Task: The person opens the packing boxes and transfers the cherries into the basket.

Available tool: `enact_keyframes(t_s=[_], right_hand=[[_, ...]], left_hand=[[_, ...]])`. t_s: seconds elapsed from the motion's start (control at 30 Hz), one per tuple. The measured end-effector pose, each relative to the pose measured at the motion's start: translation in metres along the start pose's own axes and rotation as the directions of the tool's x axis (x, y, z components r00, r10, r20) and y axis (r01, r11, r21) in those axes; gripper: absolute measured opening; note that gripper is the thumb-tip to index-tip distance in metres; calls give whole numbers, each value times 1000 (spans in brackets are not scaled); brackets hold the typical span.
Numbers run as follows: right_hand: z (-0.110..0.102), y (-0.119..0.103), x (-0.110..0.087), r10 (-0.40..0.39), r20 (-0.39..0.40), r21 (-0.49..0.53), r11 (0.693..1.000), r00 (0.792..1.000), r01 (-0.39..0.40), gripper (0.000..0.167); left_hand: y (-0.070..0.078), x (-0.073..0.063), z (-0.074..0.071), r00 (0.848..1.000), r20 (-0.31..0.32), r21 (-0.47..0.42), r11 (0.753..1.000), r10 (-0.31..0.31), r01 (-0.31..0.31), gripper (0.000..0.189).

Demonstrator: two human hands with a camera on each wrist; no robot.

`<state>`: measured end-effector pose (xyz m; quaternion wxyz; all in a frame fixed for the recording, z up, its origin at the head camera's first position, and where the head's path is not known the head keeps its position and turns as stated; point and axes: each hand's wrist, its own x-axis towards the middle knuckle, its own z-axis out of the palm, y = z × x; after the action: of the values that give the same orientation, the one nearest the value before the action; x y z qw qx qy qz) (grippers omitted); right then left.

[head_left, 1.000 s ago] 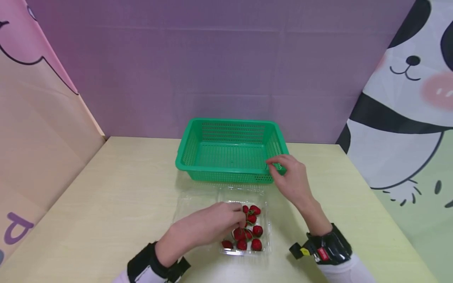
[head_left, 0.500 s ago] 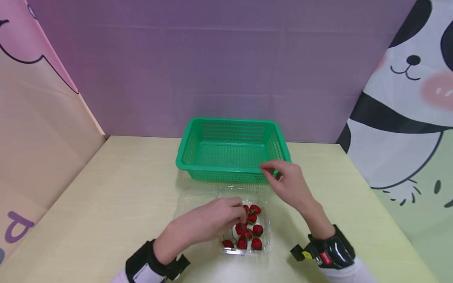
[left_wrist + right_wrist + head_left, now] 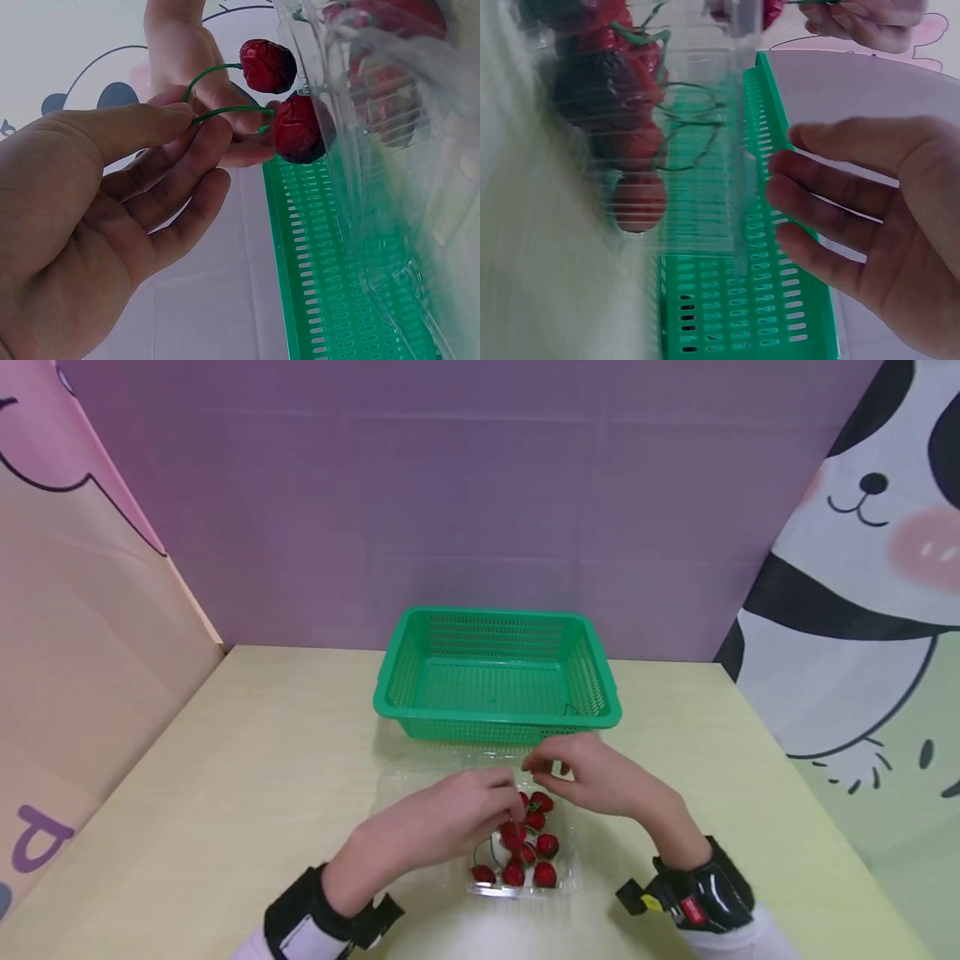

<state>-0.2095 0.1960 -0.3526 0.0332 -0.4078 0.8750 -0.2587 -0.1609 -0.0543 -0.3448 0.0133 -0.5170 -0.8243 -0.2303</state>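
Between thumb and fingertips, my left hand point(image 3: 450, 818) pinches the green stems point(image 3: 217, 112) of a pair of dark red cherries point(image 3: 300, 131). They hang beside the wall of a clear plastic box point(image 3: 337, 161) in the left wrist view. Several more red cherries point(image 3: 546, 846) with green stems lie in that box, partly covered by the left hand in the head view. My right hand point(image 3: 600, 774) is over the box's far right part, close to the left fingers. Its thumb and fingers are apart and loosely bent, with nothing between them in the right wrist view point(image 3: 907, 225).
Behind the box stands a green perforated basket point(image 3: 450, 727). A thin dark stem-like piece point(image 3: 570, 709) lies at its right front inside. The box's clear lid point(image 3: 405, 789) spreads to the left on the pale wooden table point(image 3: 225, 793). A purple cloth point(image 3: 480, 510) hangs behind.
My right hand has moved from the basket's right front corner toward me and left, over the box, and its fingers have spread. My left hand has stayed nearly in place.
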Motion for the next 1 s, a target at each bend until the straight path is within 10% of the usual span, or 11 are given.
enact_keyframes(t_s=[1.0], right_hand=[[14,2,3,-54,224,46,998,973,45,14]], left_hand=[[-14,-4,-21,971,-235,-15,999,35,-39,14]])
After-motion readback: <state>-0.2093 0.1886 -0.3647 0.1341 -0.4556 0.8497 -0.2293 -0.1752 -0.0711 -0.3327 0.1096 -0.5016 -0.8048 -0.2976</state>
